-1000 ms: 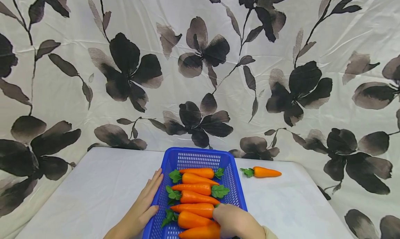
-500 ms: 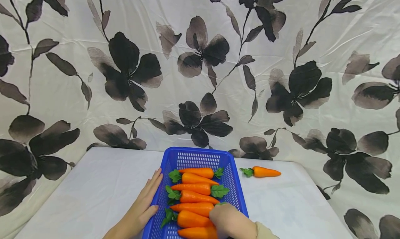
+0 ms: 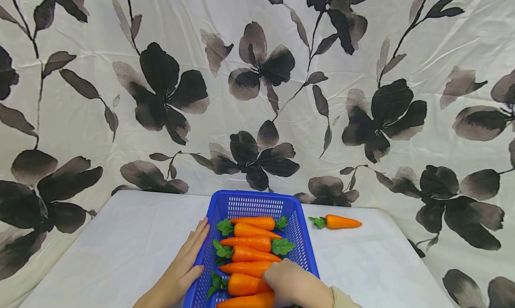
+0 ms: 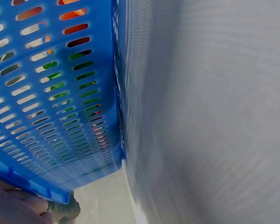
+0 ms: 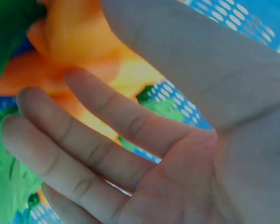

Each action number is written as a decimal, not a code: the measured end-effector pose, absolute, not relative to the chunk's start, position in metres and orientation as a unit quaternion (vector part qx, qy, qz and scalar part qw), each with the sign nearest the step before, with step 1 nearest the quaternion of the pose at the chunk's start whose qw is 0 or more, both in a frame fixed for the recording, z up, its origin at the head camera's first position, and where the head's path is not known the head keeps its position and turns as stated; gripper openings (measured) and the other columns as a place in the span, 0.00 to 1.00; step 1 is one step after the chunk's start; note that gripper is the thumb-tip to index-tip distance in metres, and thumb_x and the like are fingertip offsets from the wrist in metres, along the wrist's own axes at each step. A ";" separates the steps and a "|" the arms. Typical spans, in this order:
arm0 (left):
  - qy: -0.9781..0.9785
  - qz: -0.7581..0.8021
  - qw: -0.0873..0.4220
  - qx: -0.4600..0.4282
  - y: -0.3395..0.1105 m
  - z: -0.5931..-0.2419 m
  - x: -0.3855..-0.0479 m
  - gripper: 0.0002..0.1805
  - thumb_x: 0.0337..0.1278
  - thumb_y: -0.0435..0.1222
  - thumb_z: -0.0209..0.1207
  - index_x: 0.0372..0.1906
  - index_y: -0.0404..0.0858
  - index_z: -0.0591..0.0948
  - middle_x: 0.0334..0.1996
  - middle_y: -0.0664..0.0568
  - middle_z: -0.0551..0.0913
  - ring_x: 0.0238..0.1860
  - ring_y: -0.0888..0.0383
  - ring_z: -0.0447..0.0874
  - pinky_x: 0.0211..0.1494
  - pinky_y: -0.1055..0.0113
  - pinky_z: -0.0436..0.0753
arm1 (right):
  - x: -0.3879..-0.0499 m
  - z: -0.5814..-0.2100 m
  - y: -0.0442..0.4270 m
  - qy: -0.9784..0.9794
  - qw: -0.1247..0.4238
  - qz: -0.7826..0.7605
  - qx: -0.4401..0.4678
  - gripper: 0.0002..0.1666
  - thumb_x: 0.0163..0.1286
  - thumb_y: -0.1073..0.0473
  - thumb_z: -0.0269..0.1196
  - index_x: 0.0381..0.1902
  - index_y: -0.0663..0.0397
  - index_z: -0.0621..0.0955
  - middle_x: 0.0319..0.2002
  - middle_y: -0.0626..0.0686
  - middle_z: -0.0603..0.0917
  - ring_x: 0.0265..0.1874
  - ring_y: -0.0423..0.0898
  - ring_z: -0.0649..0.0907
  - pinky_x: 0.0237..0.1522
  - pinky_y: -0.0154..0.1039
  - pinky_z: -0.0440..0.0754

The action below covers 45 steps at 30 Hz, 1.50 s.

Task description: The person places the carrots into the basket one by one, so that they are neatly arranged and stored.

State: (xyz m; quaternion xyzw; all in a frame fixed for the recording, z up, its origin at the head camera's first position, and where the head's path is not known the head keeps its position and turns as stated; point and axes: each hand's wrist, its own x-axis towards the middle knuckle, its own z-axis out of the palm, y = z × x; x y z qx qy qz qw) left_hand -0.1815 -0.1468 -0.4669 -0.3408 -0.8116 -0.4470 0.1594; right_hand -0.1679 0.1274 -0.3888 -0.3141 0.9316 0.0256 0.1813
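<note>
A blue plastic basket (image 3: 309, 238) with slotted walls holds several orange carrots with green leafy tops, lying crosswise in a row. My left hand (image 3: 181, 263) rests along its left rim, fingers straight and thumb on the edge. Over the right side of the near carrots is my right hand (image 3: 295, 281). It touches the nearest carrot (image 3: 245, 301) and the one beyond it (image 3: 246, 284). In the right wrist view the right hand's fingers (image 5: 86, 144) are spread and only slightly bent, with blurred orange carrots (image 5: 79, 32) behind them. The thumb's tip is out of that view.
One more carrot (image 3: 343, 221) lies outside the basket, on the white-covered table (image 3: 374, 259) to the right. A white cloth (image 3: 306, 142) with dark flowers hangs behind the table. The basket's near end runs past the bottom of the head view.
My right hand has moved a little to the left inside the basket. The nearest carrot has slid left with it, and the one beyond has shifted slightly. The left hand has stayed put.
</note>
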 end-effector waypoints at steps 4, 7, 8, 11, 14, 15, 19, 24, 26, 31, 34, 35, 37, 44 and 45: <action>-0.811 -0.451 0.163 -0.335 -0.146 -0.467 -0.180 0.42 0.52 0.29 0.48 0.77 0.30 0.53 0.78 0.35 0.47 0.79 0.51 0.39 0.73 0.78 0.32 | -0.175 -0.379 0.137 0.924 0.199 -0.035 -0.326 0.17 0.49 0.51 0.78 0.27 0.46 0.79 0.19 0.40 0.72 0.18 0.37 0.69 0.24 0.31 0.69; -0.812 -0.456 0.154 -0.330 -0.146 -0.467 -0.180 0.42 0.53 0.29 0.48 0.77 0.31 0.53 0.78 0.37 0.47 0.79 0.51 0.38 0.73 0.77 0.32 | -0.179 -0.371 0.143 0.921 0.205 -0.077 -0.322 0.18 0.50 0.52 0.78 0.31 0.48 0.80 0.21 0.40 0.75 0.19 0.35 0.70 0.25 0.30 0.71; -0.813 -0.457 0.150 -0.329 -0.147 -0.467 -0.180 0.42 0.53 0.29 0.48 0.78 0.31 0.52 0.78 0.37 0.46 0.79 0.51 0.37 0.73 0.78 0.32 | -0.180 -0.369 0.146 0.921 0.207 -0.089 -0.318 0.17 0.50 0.52 0.78 0.32 0.48 0.81 0.23 0.39 0.76 0.20 0.35 0.71 0.26 0.30 0.72; -0.815 -0.457 0.143 -0.325 -0.147 -0.467 -0.180 0.42 0.54 0.30 0.48 0.78 0.32 0.52 0.79 0.38 0.45 0.79 0.51 0.37 0.73 0.78 0.32 | -0.182 -0.361 0.154 0.921 0.202 -0.116 -0.312 0.18 0.52 0.52 0.77 0.36 0.48 0.82 0.22 0.41 0.76 0.20 0.36 0.71 0.26 0.31 0.72; -0.816 -0.458 0.141 -0.323 -0.147 -0.467 -0.179 0.42 0.54 0.30 0.47 0.78 0.32 0.52 0.79 0.38 0.45 0.79 0.52 0.37 0.72 0.78 0.32 | -0.183 -0.355 0.163 0.921 0.187 -0.147 -0.308 0.18 0.52 0.53 0.77 0.39 0.49 0.82 0.20 0.41 0.74 0.19 0.36 0.71 0.26 0.32 0.72; -0.815 -0.458 0.144 -0.323 -0.147 -0.466 -0.179 0.42 0.54 0.30 0.47 0.78 0.31 0.52 0.79 0.38 0.46 0.79 0.52 0.37 0.73 0.78 0.32 | -0.184 -0.353 0.166 0.920 0.184 -0.161 -0.306 0.18 0.53 0.53 0.76 0.39 0.50 0.82 0.19 0.42 0.73 0.19 0.36 0.70 0.25 0.32 0.71; -0.814 -0.459 0.145 -0.324 -0.147 -0.466 -0.179 0.42 0.54 0.29 0.47 0.78 0.31 0.52 0.79 0.38 0.46 0.79 0.53 0.37 0.73 0.78 0.32 | -0.189 -0.346 0.181 0.911 0.170 -0.220 -0.306 0.18 0.54 0.54 0.76 0.40 0.51 0.82 0.22 0.44 0.76 0.22 0.36 0.72 0.27 0.32 0.74; -0.812 -0.456 0.154 -0.331 -0.148 -0.467 -0.180 0.42 0.53 0.29 0.47 0.77 0.30 0.53 0.78 0.37 0.46 0.79 0.50 0.37 0.73 0.77 0.32 | -0.192 -0.339 0.203 0.904 0.139 -0.271 -0.301 0.18 0.56 0.53 0.74 0.42 0.49 0.81 0.29 0.47 0.80 0.28 0.38 0.77 0.31 0.34 0.78; -0.811 -0.456 0.156 -0.332 -0.148 -0.468 -0.180 0.42 0.53 0.29 0.47 0.77 0.30 0.53 0.78 0.37 0.46 0.79 0.50 0.38 0.73 0.77 0.32 | -0.192 -0.337 0.211 0.904 0.120 -0.286 -0.294 0.17 0.58 0.52 0.73 0.43 0.49 0.81 0.31 0.48 0.81 0.30 0.40 0.78 0.34 0.35 0.79; -0.811 -0.459 0.151 -0.330 -0.146 -0.467 -0.179 0.42 0.53 0.29 0.48 0.77 0.31 0.53 0.78 0.37 0.46 0.79 0.51 0.38 0.73 0.78 0.32 | -0.190 -0.338 0.233 0.907 0.038 -0.316 -0.276 0.17 0.62 0.49 0.70 0.44 0.49 0.83 0.36 0.45 0.84 0.36 0.41 0.80 0.41 0.37 0.81; -0.813 -0.458 0.145 -0.328 -0.146 -0.467 -0.179 0.42 0.54 0.29 0.48 0.78 0.31 0.52 0.78 0.37 0.45 0.79 0.51 0.37 0.73 0.78 0.32 | -0.190 -0.344 0.245 0.905 -0.034 -0.332 -0.264 0.13 0.63 0.51 0.70 0.44 0.47 0.83 0.37 0.40 0.84 0.37 0.39 0.81 0.45 0.41 0.81; -0.814 -0.458 0.144 -0.327 -0.146 -0.467 -0.179 0.42 0.54 0.29 0.48 0.78 0.31 0.52 0.78 0.37 0.45 0.79 0.50 0.37 0.73 0.78 0.32 | -0.191 -0.346 0.249 0.904 -0.061 -0.336 -0.258 0.12 0.64 0.52 0.69 0.44 0.46 0.83 0.37 0.39 0.84 0.38 0.39 0.81 0.46 0.41 0.81; -0.817 -0.457 0.140 -0.324 -0.146 -0.467 -0.178 0.42 0.54 0.29 0.48 0.78 0.31 0.52 0.78 0.37 0.45 0.79 0.51 0.37 0.72 0.78 0.32 | -0.192 -0.350 0.256 0.898 -0.119 -0.345 -0.246 0.11 0.64 0.56 0.70 0.45 0.45 0.83 0.37 0.38 0.84 0.38 0.38 0.82 0.47 0.40 0.81; -0.813 -0.460 0.142 -0.329 -0.146 -0.467 -0.178 0.43 0.53 0.29 0.48 0.78 0.31 0.52 0.78 0.37 0.45 0.79 0.51 0.37 0.72 0.78 0.32 | -0.206 -0.368 0.277 0.851 -0.285 -0.407 -0.171 0.18 0.61 0.72 0.68 0.49 0.56 0.83 0.42 0.53 0.86 0.44 0.37 0.81 0.58 0.23 0.69; -0.811 -0.459 0.145 -0.332 -0.146 -0.467 -0.179 0.43 0.53 0.29 0.48 0.77 0.30 0.52 0.78 0.37 0.45 0.79 0.50 0.37 0.73 0.78 0.32 | -0.209 -0.370 0.280 0.839 -0.298 -0.426 -0.159 0.18 0.61 0.75 0.66 0.49 0.60 0.82 0.43 0.57 0.85 0.45 0.37 0.80 0.60 0.22 0.67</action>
